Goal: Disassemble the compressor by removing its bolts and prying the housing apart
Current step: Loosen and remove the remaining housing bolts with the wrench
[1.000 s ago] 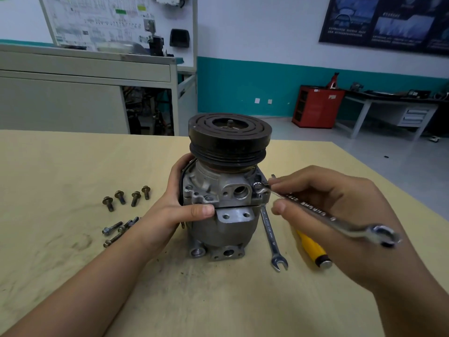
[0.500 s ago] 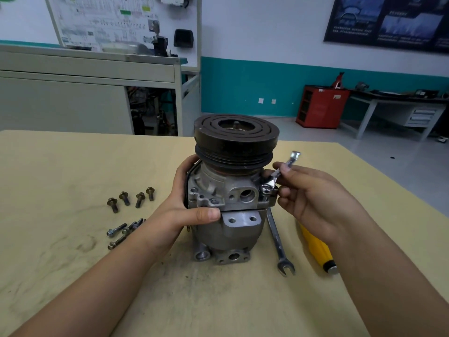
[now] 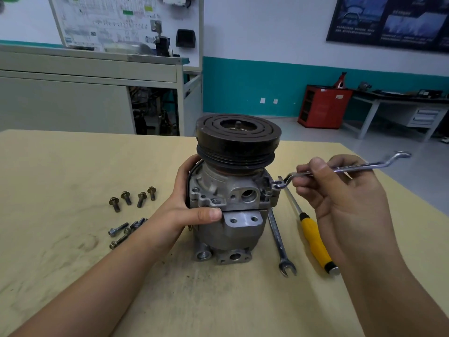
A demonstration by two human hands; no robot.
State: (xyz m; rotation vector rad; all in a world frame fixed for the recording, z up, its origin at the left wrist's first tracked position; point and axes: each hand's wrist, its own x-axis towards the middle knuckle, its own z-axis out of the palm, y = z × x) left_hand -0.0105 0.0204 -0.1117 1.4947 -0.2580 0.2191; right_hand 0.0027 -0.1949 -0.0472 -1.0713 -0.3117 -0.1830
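The grey compressor (image 3: 230, 229) stands upright on the wooden table (image 3: 60, 166), its black pulley (image 3: 238, 137) on top. My left hand (image 3: 192, 210) grips the housing's left side, thumb across the front seam. My right hand (image 3: 340, 200) holds a silver ring wrench (image 3: 340, 170); the wrench's ring end sits on a bolt at the housing's upper right corner, and its handle points right and slightly up. Several removed bolts (image 3: 132, 198) lie in a row left of the compressor, with more bolts (image 3: 124, 231) below them.
A second wrench (image 3: 279, 242) and a yellow-handled screwdriver (image 3: 315, 244) lie on the table right of the compressor. A grey cabinet (image 3: 85, 93) stands behind the table. A red cabinet (image 3: 325, 108) and a workbench (image 3: 398, 105) stand far right.
My right hand swung the wrench handle around the bolt, from pointing toward me to pointing away to the right. My left hand kept its grip on the housing.
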